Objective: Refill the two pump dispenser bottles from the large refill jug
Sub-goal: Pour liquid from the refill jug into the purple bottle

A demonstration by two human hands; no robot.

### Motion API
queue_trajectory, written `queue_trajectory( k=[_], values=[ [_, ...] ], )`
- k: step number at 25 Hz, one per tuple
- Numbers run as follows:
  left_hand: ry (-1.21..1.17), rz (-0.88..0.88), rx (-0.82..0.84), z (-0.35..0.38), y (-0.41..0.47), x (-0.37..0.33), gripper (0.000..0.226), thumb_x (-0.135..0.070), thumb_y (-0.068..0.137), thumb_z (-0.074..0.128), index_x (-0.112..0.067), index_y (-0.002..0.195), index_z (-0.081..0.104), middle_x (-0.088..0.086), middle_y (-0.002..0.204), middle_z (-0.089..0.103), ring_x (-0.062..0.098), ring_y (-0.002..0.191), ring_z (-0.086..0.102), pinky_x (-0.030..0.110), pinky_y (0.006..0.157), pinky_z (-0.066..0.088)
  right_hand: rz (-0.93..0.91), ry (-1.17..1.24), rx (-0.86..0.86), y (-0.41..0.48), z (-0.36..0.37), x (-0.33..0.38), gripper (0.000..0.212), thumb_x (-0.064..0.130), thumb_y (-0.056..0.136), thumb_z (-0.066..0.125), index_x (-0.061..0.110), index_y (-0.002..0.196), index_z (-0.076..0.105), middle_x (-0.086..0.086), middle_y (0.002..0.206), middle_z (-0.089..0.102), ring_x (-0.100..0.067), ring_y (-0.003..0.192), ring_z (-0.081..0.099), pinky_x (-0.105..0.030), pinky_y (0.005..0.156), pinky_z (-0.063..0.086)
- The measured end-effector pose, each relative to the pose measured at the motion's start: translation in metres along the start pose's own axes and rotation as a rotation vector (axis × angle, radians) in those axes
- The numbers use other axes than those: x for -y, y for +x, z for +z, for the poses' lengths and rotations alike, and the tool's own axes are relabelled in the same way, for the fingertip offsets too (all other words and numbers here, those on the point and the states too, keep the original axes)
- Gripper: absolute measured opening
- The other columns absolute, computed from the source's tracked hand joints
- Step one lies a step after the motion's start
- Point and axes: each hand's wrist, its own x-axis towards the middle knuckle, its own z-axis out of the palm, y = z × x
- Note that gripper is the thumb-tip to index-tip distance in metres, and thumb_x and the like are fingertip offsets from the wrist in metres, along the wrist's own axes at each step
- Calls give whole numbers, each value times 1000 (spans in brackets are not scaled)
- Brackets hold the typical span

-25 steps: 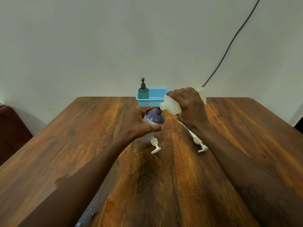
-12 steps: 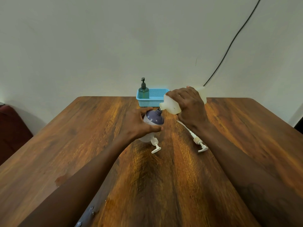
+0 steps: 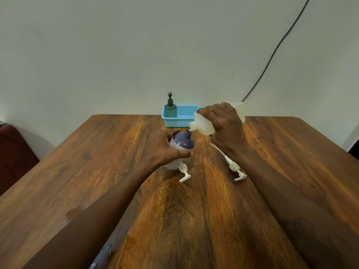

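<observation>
My left hand (image 3: pixel 163 148) grips a purple-topped white dispenser bottle (image 3: pixel 183 143) that stands on the wooden table (image 3: pixel 97 171) with its neck open. My right hand (image 3: pixel 225 127) holds the translucent white refill jug (image 3: pixel 204 124) tilted to the left, its spout right at the bottle's neck. Two white pump heads lie on the table: one (image 3: pixel 184 173) just in front of the purple bottle, the other (image 3: pixel 234 167) with its long tube beside my right wrist. A green pump bottle (image 3: pixel 170 108) with a black pump stands upright in the blue basket (image 3: pixel 184 117).
The blue basket sits at the table's far edge against a pale wall. A black cable (image 3: pixel 272 55) runs diagonally down the wall behind the jug. A dark red seat (image 3: pixel 13 152) shows at the left. Small drops lie near the front edge (image 3: pixel 106 249).
</observation>
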Motion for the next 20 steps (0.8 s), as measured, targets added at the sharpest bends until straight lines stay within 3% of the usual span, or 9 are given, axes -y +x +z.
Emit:
queue_trajectory(
  k=[12, 20],
  values=[
    [-13, -2, 42, -1, 1, 1, 69, -47, 64, 93, -25, 124, 68, -16, 105, 65, -4, 87, 58, 3, 70, 40, -22, -5, -19, 2, -2, -1, 71, 2, 68, 87, 15, 133, 63, -12, 126, 69, -34, 117, 63, -51, 115, 41],
    [-27, -3, 25, 0, 0, 1, 72, -45, 61, 94, -24, 125, 68, -13, 108, 68, 3, 93, 63, 6, 74, 44, -36, -11, -18, 3, -3, -2, 69, 2, 69, 86, 17, 133, 63, -10, 127, 68, -32, 118, 61, -47, 117, 37]
  ],
)
